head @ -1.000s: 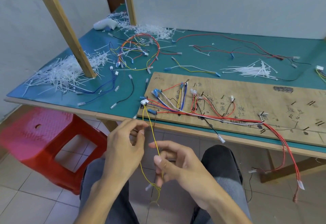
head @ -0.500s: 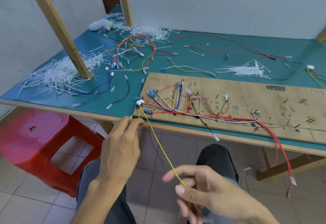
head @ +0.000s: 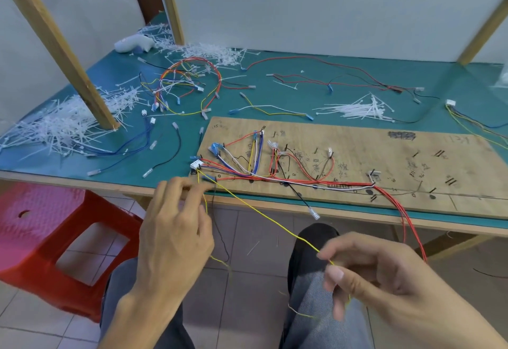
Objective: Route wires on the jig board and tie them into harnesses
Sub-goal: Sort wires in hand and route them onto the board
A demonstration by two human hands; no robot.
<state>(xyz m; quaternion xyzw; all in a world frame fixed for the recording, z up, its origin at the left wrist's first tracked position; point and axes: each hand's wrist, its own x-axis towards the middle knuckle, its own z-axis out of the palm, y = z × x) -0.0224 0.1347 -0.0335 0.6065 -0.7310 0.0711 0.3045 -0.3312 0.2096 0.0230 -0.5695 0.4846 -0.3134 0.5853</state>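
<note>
- Yellow wire (head: 264, 219): runs from the white connector (head: 196, 165) at the jig board (head: 357, 140) corner to the lap. It was slack a second ago and is now taut, which suits routing next.
- Right hand (head: 379, 274): thumb and forefinger pinch it.
- Left hand (head: 176, 227): fingertips seemingly pinch a second yellow strand (head: 205, 207); blurred.

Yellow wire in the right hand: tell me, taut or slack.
Taut: the yellow wire runs straight from white connector to pinching right hand.

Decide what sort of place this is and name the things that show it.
Probably a small wire-harness workshop. A marked wooden board carries routed coloured wires, heaps of white cable ties lie on the green table, and the right hand pinches a yellow wire running from the board.
</note>
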